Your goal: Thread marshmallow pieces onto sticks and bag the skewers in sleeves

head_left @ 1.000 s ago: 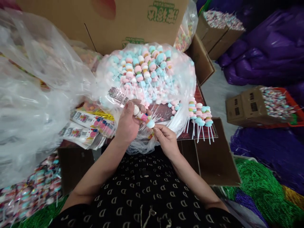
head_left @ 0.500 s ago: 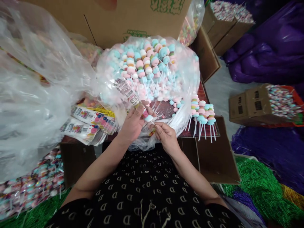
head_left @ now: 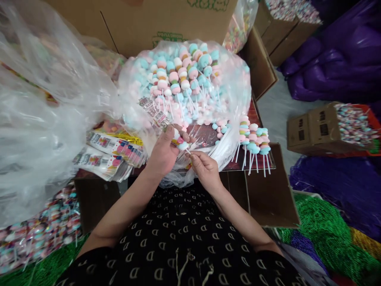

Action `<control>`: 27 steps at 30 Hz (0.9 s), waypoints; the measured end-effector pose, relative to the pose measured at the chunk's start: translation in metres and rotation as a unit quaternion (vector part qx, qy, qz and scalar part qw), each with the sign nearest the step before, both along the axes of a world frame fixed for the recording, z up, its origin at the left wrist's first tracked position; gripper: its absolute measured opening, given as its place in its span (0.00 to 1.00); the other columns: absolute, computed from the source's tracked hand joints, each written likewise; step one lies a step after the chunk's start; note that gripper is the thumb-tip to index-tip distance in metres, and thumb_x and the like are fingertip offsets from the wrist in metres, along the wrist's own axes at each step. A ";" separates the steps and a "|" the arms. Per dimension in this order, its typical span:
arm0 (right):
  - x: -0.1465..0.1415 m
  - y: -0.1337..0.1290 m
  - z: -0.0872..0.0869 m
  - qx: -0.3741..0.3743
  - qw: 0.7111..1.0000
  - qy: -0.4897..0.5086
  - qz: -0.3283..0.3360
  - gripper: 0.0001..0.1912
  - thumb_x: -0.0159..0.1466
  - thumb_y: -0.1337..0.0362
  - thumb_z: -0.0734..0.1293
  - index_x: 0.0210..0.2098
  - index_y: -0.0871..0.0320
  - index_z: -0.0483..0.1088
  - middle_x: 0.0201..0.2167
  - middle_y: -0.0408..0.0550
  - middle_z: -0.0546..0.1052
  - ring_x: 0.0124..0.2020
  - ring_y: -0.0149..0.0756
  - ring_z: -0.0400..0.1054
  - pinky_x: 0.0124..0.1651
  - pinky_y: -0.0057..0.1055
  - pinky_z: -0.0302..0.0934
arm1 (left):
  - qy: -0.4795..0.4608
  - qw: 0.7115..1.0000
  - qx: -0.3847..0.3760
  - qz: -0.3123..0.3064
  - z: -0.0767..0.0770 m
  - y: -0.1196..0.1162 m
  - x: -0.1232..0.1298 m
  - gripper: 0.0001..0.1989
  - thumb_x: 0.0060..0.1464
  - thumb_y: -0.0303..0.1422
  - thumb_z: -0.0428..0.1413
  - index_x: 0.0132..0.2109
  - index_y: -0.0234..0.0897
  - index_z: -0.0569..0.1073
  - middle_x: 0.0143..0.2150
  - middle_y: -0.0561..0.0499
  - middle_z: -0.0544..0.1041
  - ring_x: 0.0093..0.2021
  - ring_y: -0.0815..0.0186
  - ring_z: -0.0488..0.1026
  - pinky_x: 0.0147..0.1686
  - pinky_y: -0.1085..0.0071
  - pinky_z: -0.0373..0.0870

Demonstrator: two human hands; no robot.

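Note:
My left hand (head_left: 165,152) is closed around a printed clear wrapper (head_left: 157,114) with a marshmallow skewer (head_left: 182,146) inside it; the pink, white and blue lower end shows beyond my fingers. My right hand (head_left: 205,167) pinches the white stick at the skewer's lower end. Behind my hands, a large clear bag (head_left: 238,95) lies open with many pastel marshmallow skewers (head_left: 184,79) in it. Left of my hands are stacks of printed flat wrappers (head_left: 102,159). A few unwrapped skewers (head_left: 253,139) lie at the table's right edge, sticks toward me.
A tall cardboard box (head_left: 178,20) stands behind the bag. Clear plastic sheeting (head_left: 44,119) bulges at the left, above wrapped skewers (head_left: 44,230). To the right are an open carton (head_left: 268,190), filled boxes (head_left: 315,127), purple sacks (head_left: 333,67) and green bead strings (head_left: 327,234).
Both hands have shifted slightly left with the skewer and wrapper. The grips look the same, and the view has tilted a little.

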State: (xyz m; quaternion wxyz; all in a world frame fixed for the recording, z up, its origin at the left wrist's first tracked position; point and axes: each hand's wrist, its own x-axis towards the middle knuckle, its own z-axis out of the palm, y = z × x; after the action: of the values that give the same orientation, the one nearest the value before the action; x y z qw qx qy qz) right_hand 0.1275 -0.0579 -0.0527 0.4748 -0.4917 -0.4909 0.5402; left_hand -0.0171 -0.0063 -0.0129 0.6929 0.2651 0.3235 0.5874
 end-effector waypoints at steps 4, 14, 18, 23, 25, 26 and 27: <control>0.007 0.000 -0.002 -0.020 1.000 0.001 -0.010 0.25 0.67 0.39 0.71 0.42 0.56 0.80 0.20 0.37 0.68 0.20 0.28 0.56 0.25 0.28 0.56 | 0.007 1.000 0.012 -0.006 0.003 0.006 -0.009 0.20 0.60 0.52 0.67 0.46 0.41 0.77 0.36 0.50 0.83 0.44 0.59 0.85 0.43 0.64 0.82; 0.010 0.003 0.002 0.081 0.987 -0.121 -0.061 0.10 0.67 0.54 0.72 0.39 0.52 0.83 0.33 0.46 0.85 0.32 0.37 0.77 0.38 0.34 0.73 | -0.022 0.997 -0.025 0.076 0.008 0.021 -0.022 0.12 0.64 0.42 0.64 0.38 0.41 0.74 0.28 0.57 0.78 0.34 0.65 0.83 0.44 0.64 0.82; 0.011 0.000 0.001 0.082 0.987 -0.135 -0.029 0.16 0.69 0.48 0.70 0.38 0.52 0.82 0.33 0.47 0.85 0.33 0.39 0.78 0.39 0.34 0.73 | -0.006 0.998 -0.033 0.046 0.008 0.018 -0.018 0.14 0.65 0.44 0.63 0.36 0.41 0.72 0.26 0.58 0.74 0.35 0.63 0.84 0.40 0.65 0.82; 0.009 -0.001 0.005 0.004 0.997 -0.070 0.007 0.27 0.68 0.35 0.68 0.38 0.54 0.79 0.21 0.41 0.72 0.23 0.33 0.67 0.29 0.31 0.64 | 0.006 1.000 -0.019 0.020 0.001 0.012 -0.013 0.17 0.62 0.48 0.65 0.38 0.42 0.72 0.28 0.57 0.75 0.36 0.61 0.85 0.30 0.69 0.78; 0.004 0.001 0.005 -0.022 0.999 -0.035 0.018 0.30 0.66 0.32 0.69 0.38 0.54 0.78 0.18 0.37 0.65 0.20 0.31 0.59 0.25 0.30 0.58 | 0.007 1.000 -0.016 0.011 -0.003 0.010 -0.011 0.17 0.61 0.49 0.66 0.39 0.42 0.72 0.28 0.56 0.75 0.36 0.61 0.85 0.28 0.71 0.76; 0.001 0.002 0.005 -0.032 0.999 -0.019 0.020 0.31 0.65 0.32 0.69 0.38 0.54 0.78 0.17 0.35 0.62 0.18 0.30 0.56 0.24 0.29 0.56 | 0.007 1.000 -0.013 0.008 -0.004 0.009 -0.010 0.17 0.61 0.49 0.66 0.39 0.41 0.72 0.28 0.56 0.75 0.36 0.62 0.85 0.28 0.72 0.75; -0.002 0.003 0.004 -0.040 0.999 -0.005 0.019 0.31 0.65 0.31 0.69 0.38 0.55 0.78 0.16 0.34 0.61 0.18 0.29 0.55 0.23 0.29 0.54 | 0.008 1.000 -0.010 0.007 -0.004 0.009 -0.009 0.17 0.61 0.49 0.66 0.39 0.41 0.73 0.28 0.56 0.75 0.36 0.62 0.85 0.28 0.72 0.75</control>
State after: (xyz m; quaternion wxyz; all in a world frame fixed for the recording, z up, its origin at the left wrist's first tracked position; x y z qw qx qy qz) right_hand 0.1252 -0.0545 -0.0486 0.4416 -0.5038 -0.4807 0.5657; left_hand -0.0265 0.0027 -0.0174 0.6886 0.2602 0.3368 0.5871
